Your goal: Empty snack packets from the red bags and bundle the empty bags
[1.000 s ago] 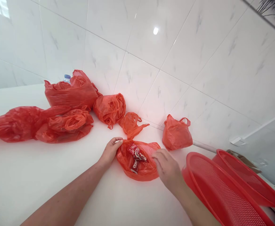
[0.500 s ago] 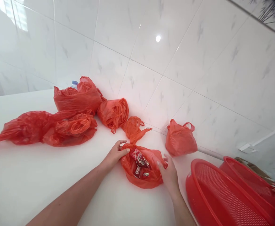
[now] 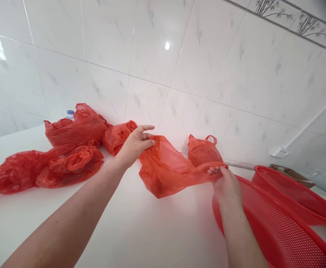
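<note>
A thin red plastic bag (image 3: 168, 171) is stretched between my two hands above the white table. My left hand (image 3: 133, 145) pinches its upper left edge between thumb and fingers, with the index finger sticking out. My right hand (image 3: 226, 182) is closed round the handle end, pulling it out to the right. The bag's lower part sags to a point, and its contents are hidden by the film. Just behind the right side of it stands another red bag (image 3: 203, 150), upright with one handle loop showing.
Several filled red bags (image 3: 73, 130) lie to the left along the tiled wall (image 3: 152, 74), a blue-capped bottle (image 3: 70, 114) poking out of one. Red mesh baskets (image 3: 280, 208) stand at the right, a cardboard box (image 3: 291, 175) behind them. A socket (image 3: 280, 152) sits low on the wall.
Both hands have lifted the bag off the table and spread it wide, the right hand moving right and up. The packets visible inside earlier are now hidden. The view has shifted right.
</note>
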Motion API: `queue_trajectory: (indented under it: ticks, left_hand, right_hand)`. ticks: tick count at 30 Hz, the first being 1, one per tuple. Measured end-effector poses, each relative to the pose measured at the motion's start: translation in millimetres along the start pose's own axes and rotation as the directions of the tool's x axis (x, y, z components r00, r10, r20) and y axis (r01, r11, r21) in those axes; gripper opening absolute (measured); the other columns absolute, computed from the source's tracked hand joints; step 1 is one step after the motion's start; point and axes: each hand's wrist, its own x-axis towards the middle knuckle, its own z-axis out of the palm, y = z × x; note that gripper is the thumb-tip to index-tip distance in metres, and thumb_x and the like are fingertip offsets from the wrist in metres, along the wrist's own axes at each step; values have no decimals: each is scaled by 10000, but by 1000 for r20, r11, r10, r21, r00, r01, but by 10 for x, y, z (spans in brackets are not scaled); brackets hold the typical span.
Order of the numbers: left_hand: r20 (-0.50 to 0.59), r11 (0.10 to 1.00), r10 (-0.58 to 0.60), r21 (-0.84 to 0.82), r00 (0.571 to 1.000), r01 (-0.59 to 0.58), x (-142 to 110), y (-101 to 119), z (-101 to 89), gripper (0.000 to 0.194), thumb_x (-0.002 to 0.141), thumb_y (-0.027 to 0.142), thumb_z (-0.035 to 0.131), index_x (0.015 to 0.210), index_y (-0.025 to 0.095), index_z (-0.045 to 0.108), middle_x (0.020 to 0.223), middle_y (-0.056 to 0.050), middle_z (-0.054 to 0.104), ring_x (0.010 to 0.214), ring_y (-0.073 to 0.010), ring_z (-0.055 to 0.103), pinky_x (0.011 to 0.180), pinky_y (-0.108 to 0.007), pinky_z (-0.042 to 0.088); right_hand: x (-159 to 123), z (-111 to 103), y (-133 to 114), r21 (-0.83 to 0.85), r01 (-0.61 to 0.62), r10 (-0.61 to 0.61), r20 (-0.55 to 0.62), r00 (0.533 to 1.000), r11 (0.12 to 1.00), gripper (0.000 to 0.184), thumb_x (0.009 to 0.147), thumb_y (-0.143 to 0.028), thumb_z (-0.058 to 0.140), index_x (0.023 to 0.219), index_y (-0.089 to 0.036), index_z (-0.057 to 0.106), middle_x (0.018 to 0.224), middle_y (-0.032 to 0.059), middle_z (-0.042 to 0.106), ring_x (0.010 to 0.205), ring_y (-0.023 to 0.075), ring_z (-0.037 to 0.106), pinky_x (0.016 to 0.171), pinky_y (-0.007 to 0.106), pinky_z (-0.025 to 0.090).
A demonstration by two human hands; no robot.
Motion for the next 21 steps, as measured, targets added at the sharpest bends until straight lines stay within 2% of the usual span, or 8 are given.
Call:
queue_trajectory:
  ticks: [3,5,7,10,12,15,17,21]
  left_hand:
    - [-61,977,23,213,998,-10,94,107,32,452,655,142,668,1095,191,580,787,-11,595,608,-113,552,538,-217,420]
    - [-114,948,95,313,989,-55,102,121,20,445,631,104,662,1064,191,599,845,-18,606,589,-96,526,503,-200,392]
    - [-138,917,124,395,983,-61,55,129,-11,445,639,109,655,1070,195,593,901,-25,616,602,-98,528,502,-203,390]
    - [-94,909,66,417,993,-21,-111,124,-107,466,720,238,648,1169,221,523,1031,-48,611,761,-149,589,625,-259,467]
    - [-59,924,15,383,998,9,-263,73,-217,522,762,355,629,1244,253,455,1162,-70,568,915,-195,592,745,-332,493]
    - [-74,927,-27,371,997,53,-500,-113,-452,650,750,467,634,1318,294,370,1325,-100,457,1154,-274,493,902,-423,450]
    - [-47,941,-60,331,997,72,-640,-296,-626,774,720,527,645,1373,321,285,1422,-109,350,1299,-310,346,994,-459,377]
    - [-30,958,-148,243,989,150,-846,-688,-876,927,705,591,625,1437,344,112,1519,-115,159,1381,-329,182,1035,-485,320]
  right_hand:
    - [7,53,-83,83,-105,104,21,994,991,96,670,-228,620,647,-169,548,686,-12,572,648,114,576,574,227,485]
    - [-2,59,-74,108,-106,107,-3,994,989,116,677,-245,616,633,-173,537,721,-4,577,687,124,580,576,231,484]
    - [-21,48,-34,79,-52,53,-16,998,996,131,687,-265,628,640,-174,546,767,0,583,731,128,580,618,241,491]
    - [-53,6,77,-26,21,-21,29,999,999,159,706,-329,655,748,-187,597,880,11,606,841,146,586,731,272,491]
    - [-65,-45,183,-105,36,-29,66,997,994,280,715,-417,660,916,-229,609,1062,32,597,1002,186,564,825,325,475]
    - [-76,-144,375,-170,23,-2,124,992,985,549,672,-506,684,1151,-296,519,1334,67,459,1223,253,439,958,435,398]
    - [-101,-190,494,-196,-9,54,225,973,981,724,611,-521,729,1245,-315,446,1425,90,359,1294,289,359,1016,491,326]
    - [-203,-129,637,-284,15,120,452,884,959,930,580,-513,765,1372,-347,306,1502,89,226,1369,295,220,1078,514,212]
